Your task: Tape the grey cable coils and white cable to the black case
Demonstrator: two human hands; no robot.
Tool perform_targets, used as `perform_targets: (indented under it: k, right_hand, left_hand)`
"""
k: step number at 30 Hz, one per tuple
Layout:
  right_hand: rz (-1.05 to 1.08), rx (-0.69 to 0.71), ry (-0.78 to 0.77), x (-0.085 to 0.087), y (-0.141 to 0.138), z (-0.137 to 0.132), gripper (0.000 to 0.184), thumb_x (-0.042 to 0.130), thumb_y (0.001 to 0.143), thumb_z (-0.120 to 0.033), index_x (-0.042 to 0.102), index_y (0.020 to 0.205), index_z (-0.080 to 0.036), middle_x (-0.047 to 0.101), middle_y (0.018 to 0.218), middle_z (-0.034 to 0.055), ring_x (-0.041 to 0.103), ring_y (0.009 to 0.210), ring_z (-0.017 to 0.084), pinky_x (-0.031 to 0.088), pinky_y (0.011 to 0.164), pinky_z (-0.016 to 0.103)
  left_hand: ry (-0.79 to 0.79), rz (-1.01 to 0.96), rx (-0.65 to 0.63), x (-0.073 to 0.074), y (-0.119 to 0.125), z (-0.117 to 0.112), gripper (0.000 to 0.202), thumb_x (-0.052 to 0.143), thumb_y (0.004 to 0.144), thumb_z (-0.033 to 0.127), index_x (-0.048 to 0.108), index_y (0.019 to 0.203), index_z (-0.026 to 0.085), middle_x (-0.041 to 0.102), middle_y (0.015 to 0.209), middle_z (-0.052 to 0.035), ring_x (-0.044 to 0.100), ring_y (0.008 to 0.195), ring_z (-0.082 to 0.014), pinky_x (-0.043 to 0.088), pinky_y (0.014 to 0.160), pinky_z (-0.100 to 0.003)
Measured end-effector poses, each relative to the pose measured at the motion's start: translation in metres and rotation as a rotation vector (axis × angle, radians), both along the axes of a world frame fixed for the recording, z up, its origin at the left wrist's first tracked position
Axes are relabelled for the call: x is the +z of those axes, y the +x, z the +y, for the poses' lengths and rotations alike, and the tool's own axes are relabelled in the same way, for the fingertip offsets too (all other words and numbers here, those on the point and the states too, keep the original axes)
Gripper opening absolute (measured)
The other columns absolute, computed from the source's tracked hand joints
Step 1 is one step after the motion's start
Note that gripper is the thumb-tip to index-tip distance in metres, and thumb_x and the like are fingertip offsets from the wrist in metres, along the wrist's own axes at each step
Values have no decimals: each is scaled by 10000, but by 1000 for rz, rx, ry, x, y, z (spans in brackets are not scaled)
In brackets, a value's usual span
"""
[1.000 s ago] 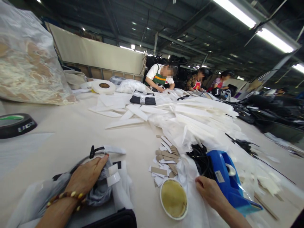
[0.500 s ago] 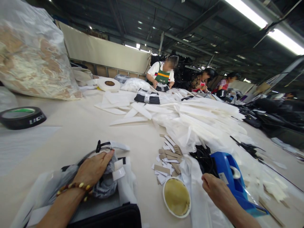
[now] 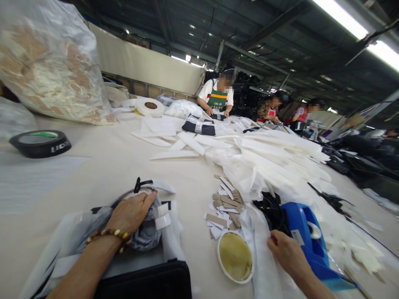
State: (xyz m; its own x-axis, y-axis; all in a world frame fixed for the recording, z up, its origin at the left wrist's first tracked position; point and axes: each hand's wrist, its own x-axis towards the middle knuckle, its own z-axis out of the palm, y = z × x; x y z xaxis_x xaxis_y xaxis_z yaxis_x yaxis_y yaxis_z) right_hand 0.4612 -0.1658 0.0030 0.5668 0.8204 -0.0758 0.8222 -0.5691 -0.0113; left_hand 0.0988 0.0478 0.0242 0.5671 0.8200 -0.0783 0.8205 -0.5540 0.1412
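Observation:
My left hand point(image 3: 131, 214), with a bead bracelet at the wrist, presses flat on a grey plastic-wrapped bundle point(image 3: 146, 230) near the table's front edge. A black cord end and white tabs stick out beyond its fingers. My right hand point(image 3: 286, 253) rests on a strip of white fabric point(image 3: 262, 249), right beside a blue tape dispenser point(image 3: 305, 241). Whether its fingers pinch the fabric is unclear. Between the hands sits a round white dish point(image 3: 235, 257) with a yellowish inside, and behind it lies a scatter of small brown and white paper tabs point(image 3: 222, 205).
A black tape roll point(image 3: 40, 143) lies at the left, below a big clear bag of beige pieces point(image 3: 52, 66). White fabric strips point(image 3: 268, 153) pile across the middle. A white tape roll point(image 3: 150, 107) sits far back. Three people work at the far end.
The view has shifted, so everything sits slightly further right and lower in the picture. Both hands stay on the same things, and the right hand has barely moved.

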Motion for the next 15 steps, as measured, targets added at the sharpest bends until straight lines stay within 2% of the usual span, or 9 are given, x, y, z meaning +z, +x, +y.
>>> perform_targets:
  k: [5, 9, 12, 15]
  right_hand:
    - [14, -41, 89, 13, -2, 0, 170, 388, 761, -218, 402, 592, -227, 533, 627, 35, 538, 623, 215, 270, 559, 294]
    - [62, -140, 219, 20, 1, -1, 155, 393, 744, -228, 381, 589, -239, 458, 563, 15, 474, 558, 213, 219, 537, 309]
    - [199, -242, 339, 23, 8, -1, 123, 420, 714, -246, 405, 592, -240, 468, 518, 7, 473, 533, 203, 282, 541, 317]
    - [457, -334, 467, 26, 14, 6, 163, 401, 729, -338, 457, 611, -241, 547, 533, 31, 554, 587, 216, 398, 556, 321]
  left_hand:
    - [-28, 114, 2, 4, 2, -3, 491, 219, 809, 55, 492, 1206, 146, 597, 1117, -133, 594, 990, -242, 460, 857, -370]
    - [-41, 167, -7, 6, 3, -3, 516, 196, 819, 34, 436, 1265, 134, 563, 1168, -151, 575, 1032, -259, 453, 867, -390]
    - [-32, 177, 0, 5, 4, -3, 522, 195, 817, 19, 437, 1261, 147, 563, 1165, -145, 581, 1022, -261, 464, 844, -391]
    - [-5, 210, -29, 5, 5, -4, 536, 195, 814, 9, 394, 1296, 134, 556, 1164, -157, 583, 1012, -282, 478, 807, -408]
